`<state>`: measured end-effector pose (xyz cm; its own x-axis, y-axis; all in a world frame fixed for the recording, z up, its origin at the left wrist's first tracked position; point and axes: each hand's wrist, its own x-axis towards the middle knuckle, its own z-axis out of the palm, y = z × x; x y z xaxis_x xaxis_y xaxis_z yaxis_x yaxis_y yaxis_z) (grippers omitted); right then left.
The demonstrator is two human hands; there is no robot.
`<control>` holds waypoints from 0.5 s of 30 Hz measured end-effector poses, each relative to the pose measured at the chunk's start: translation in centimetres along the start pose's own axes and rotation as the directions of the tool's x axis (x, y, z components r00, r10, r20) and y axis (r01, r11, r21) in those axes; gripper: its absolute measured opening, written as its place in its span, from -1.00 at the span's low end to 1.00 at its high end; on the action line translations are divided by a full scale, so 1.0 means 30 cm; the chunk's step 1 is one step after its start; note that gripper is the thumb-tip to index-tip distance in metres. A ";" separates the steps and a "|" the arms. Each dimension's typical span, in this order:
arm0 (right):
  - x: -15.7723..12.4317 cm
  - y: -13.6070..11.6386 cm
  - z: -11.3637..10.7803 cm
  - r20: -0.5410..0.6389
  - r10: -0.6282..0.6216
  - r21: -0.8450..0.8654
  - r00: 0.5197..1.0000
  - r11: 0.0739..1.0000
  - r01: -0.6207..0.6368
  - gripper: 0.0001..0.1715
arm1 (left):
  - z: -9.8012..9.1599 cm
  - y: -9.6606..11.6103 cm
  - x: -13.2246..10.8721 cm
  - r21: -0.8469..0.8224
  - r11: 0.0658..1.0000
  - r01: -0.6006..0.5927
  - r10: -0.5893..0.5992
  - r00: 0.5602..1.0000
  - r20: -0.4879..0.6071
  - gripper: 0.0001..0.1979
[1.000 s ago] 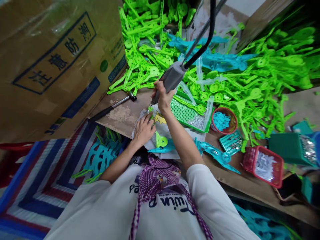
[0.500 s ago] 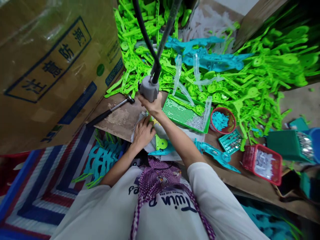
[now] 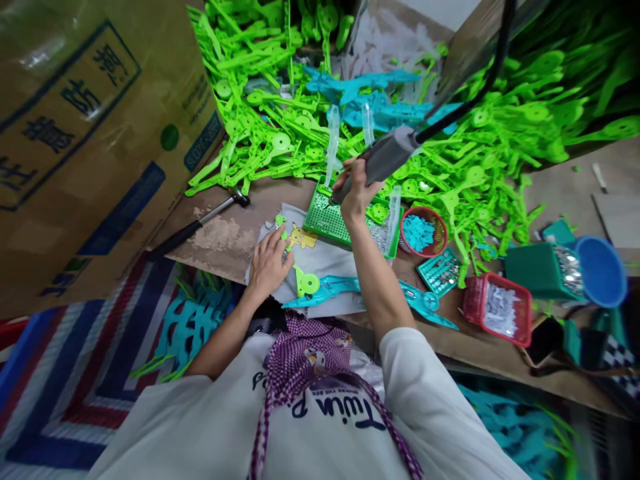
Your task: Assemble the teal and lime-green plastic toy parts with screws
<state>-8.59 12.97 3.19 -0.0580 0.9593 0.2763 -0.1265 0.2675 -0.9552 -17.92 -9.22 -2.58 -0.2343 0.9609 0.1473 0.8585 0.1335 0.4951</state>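
Green part (image 3: 303, 286) lies partly hidden beneath left hand (image 3: 270, 262).

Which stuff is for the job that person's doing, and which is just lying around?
Seems part of the job:
grey tool, gripped in the right hand
light green piece, under the left hand
grey cloth beneath that piece
green tray, behind the tool's tip

Probably just lying about, untouched:
hammer
blue bucket
big cardboard box
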 end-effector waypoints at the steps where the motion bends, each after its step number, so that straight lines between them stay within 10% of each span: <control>1: 0.002 0.009 -0.001 0.001 0.009 0.005 1.000 1.000 -0.009 -0.30 | -0.001 0.001 -0.001 0.000 1.000 0.001 -0.001 1.000 -0.002 -0.69; 15: 0.000 0.002 -0.001 0.045 0.053 -0.024 0.998 0.998 -0.052 -0.34 | -0.026 0.006 0.044 -0.106 0.994 0.029 -0.039 0.995 -0.092 -0.67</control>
<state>-8.56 12.98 3.14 -0.1091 0.9672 0.2295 -0.0997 0.2190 -0.9706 -18.44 -8.13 -1.62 -0.3089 0.9285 0.2061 0.7979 0.1350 0.5874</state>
